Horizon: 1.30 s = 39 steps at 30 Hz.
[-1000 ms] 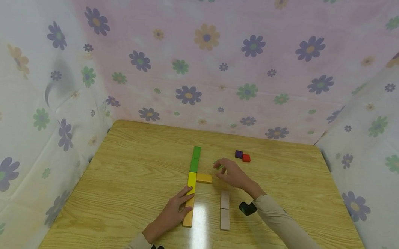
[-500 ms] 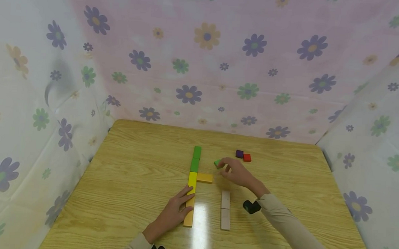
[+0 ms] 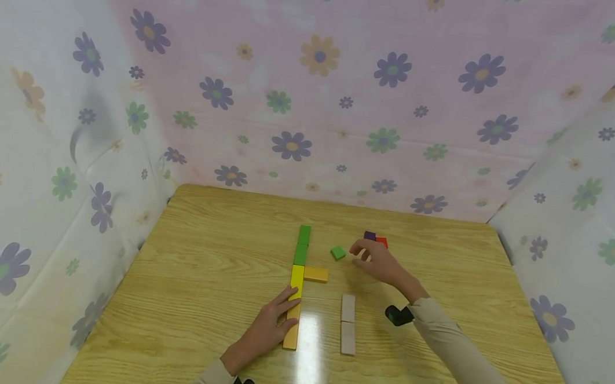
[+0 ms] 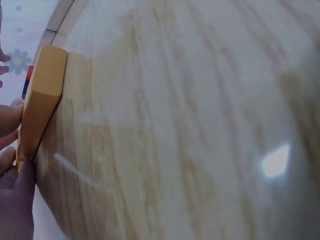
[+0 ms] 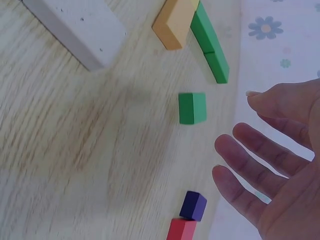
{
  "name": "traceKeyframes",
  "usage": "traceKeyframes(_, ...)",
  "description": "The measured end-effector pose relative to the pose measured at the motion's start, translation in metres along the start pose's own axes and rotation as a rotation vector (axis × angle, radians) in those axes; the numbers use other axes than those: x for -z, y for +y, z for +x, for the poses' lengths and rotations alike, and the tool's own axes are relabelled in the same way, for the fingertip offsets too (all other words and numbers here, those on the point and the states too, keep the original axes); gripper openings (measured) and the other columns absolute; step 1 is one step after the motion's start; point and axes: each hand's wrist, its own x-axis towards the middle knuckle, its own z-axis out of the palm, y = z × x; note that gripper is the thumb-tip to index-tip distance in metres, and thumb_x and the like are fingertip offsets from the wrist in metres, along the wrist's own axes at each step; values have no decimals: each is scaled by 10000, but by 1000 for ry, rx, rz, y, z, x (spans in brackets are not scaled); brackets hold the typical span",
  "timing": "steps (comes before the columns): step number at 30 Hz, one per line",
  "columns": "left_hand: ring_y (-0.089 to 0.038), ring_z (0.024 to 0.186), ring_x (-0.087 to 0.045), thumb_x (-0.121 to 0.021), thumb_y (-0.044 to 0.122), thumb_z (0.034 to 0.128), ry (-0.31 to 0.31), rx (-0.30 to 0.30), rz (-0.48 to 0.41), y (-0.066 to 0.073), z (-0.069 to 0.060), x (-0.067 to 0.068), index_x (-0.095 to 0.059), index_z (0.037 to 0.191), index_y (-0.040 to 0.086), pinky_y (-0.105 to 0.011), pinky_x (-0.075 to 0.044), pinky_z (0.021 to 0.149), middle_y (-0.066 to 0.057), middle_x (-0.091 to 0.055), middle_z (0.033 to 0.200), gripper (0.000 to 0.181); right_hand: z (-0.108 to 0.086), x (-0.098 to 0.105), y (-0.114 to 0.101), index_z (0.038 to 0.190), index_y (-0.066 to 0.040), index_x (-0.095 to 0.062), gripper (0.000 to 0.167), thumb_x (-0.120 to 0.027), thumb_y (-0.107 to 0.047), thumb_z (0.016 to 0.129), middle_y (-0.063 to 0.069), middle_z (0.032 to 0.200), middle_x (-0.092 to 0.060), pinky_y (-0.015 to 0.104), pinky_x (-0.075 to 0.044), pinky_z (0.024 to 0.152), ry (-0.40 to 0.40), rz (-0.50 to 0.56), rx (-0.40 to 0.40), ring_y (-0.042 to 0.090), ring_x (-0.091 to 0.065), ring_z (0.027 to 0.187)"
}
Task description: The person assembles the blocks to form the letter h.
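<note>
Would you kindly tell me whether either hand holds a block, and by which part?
Nothing appears held: the right hand is empty, while the left hand rests on the yellow block and the orange block in line with it.

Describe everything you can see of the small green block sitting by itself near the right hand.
The small green block is plain, with flat faces and crisp edges, perhaps painted wood. It rests on the table, its squarish top turned at an angle to the nearby pair of green blocks. The right hand is beside it, not touching; only the table touches it.
</note>
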Motion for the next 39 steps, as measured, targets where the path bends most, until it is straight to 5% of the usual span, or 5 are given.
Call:
traceKeyframes(21,-327,1392,-232,-582,141,950,-24,32,-21,0,1,0,-512,1318,-54,-482,-357,1027,-153,-325,1492,423,-9,26,33,1062,-28,-633,167,-639,-67,899,212,1044,-625,429,-517,700,84,-89,-51,245,-603,812)
traceKeyframes(39,-323,1388,-239,-599,144,941,-26,26,-17,0,1,1,-517,1321,-43,-474,-371,1020,-142,-327,1496,432,-13,38,66,1131,82,-592,273,-637,-31,887,277,1121,-565,474,-528,710,149,-71,-188,367,-594,871)
